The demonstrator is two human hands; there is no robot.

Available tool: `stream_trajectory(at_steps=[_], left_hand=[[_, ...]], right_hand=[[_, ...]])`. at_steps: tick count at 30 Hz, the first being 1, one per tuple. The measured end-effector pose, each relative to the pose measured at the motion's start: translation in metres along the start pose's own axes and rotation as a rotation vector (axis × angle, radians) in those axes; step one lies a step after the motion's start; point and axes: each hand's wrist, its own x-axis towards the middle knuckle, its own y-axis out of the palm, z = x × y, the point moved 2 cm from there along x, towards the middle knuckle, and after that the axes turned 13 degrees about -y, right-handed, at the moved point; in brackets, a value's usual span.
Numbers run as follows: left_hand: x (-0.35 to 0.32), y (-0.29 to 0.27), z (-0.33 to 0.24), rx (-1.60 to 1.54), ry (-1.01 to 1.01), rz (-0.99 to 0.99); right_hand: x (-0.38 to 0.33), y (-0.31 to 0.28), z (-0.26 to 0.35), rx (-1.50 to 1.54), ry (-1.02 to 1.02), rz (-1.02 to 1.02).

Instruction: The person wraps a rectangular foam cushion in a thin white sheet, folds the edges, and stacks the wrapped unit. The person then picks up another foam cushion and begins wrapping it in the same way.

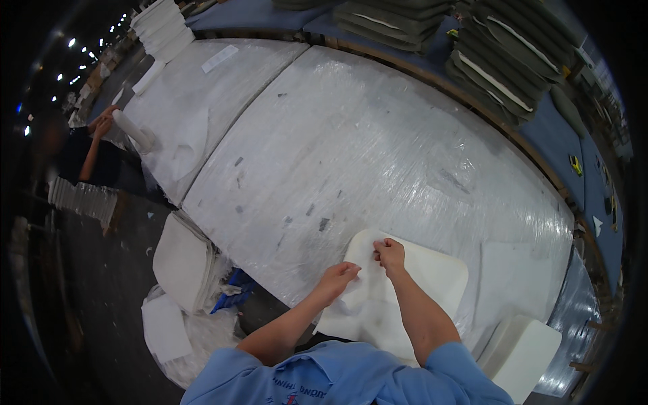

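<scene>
A white, round-cornered pad, like a foam cushion point(432, 270), lies on the plastic-covered table point(351, 148) in front of me. Over its far left part is my right hand point(389, 255), fingers pinched together near the pad's edge. Slightly closer and to the left, my left hand point(339, 278) is also closed in a pinch by the pad's left edge. Whatever sits between the fingertips of either hand is too small to make out. Part of the pad's near side is hidden by my arms and blue shirt.
White pads point(182, 263) are stacked at my left, and a thick white block point(523, 354) stands at my right. Dark green padded pieces point(499, 67) lie piled on a blue bench point(567, 145) beyond the table. Another person point(94, 148) handles a white piece at the far left.
</scene>
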Motion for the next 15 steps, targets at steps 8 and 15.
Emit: stream_trajectory(at_steps=[8, 15], left_hand=[[0.081, 0.005, -0.006, -0.242, -0.001, 0.051], [0.023, 0.003, -0.026, 0.059, -0.196, 0.23]], right_hand=[[-0.003, -0.009, 0.018, -0.235, -0.086, 0.073], [-0.009, -0.02, 0.015, 0.333, 0.054, 0.221]])
